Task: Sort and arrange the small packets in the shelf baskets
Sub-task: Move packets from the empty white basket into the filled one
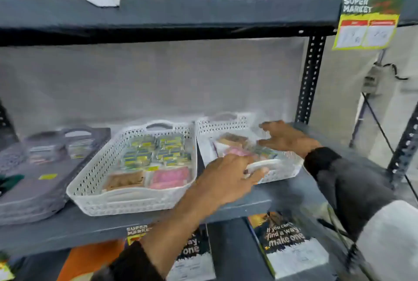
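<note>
On the shelf: I see a dark grey metal shelf (pixel 237 206) with three baskets in a row, the view blurred by motion.
Grey basket: far left, a perforated grey basket (pixel 34 185) with a loop handle; its contents are too smeared for me to name.
Middle basket: a white plastic basket (pixel 90 181) with diamond-pattern holes and rounded corners, holding rows of small yellow-and-blue packets (pixel 156 149), with a brown packet (pixel 124 180) and a pink packet (pixel 169 176) along its near edge.
Left hand: my left hand (pixel 226 179) grips the near handle of the right basket, fingers curled around it.
Right basket: a matching white basket (pixel 278 170), holding a loose jumble of brown, pink and white packets (pixel 235 145).
Right hand: my right hand (pixel 287 137) is spread open, fingers extended over the basket's far right side; I cannot tell whether it touches the rim.
Upright: a black perforated steel post (pixel 312 77) rises behind the right basket.
Room: a grey fabric backing (pixel 147 81) behind the shelf, a yellow "Super Market" tag (pixel 368 23) hanging from the shelf above, and printed booklets (pixel 287 244) below.
</note>
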